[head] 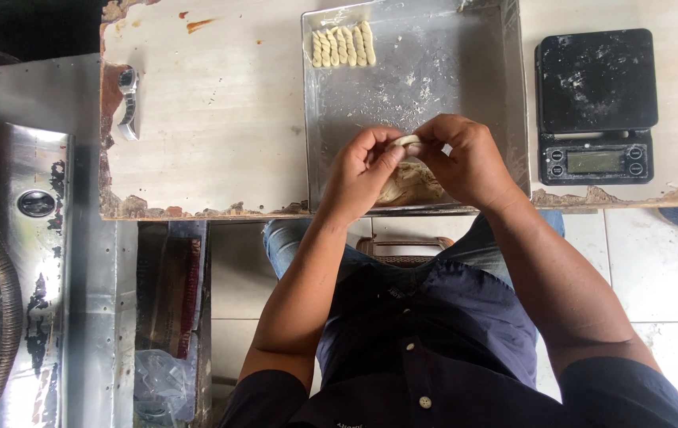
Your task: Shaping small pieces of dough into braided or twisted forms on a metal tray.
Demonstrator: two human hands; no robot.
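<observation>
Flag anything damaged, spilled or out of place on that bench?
The table surface is peeling: its near edge and left corner are chipped to raw brown. Flour is dusted over the black scale and the metal tray. A wristwatch lies by the left edge. Both hands, left hand and right hand, pinch a dough piece.

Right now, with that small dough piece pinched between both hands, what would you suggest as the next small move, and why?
Probably lay the dough piece, held by left hand and right hand, beside the row of twisted pieces in the tray's far corner, where floured space remains.
</observation>
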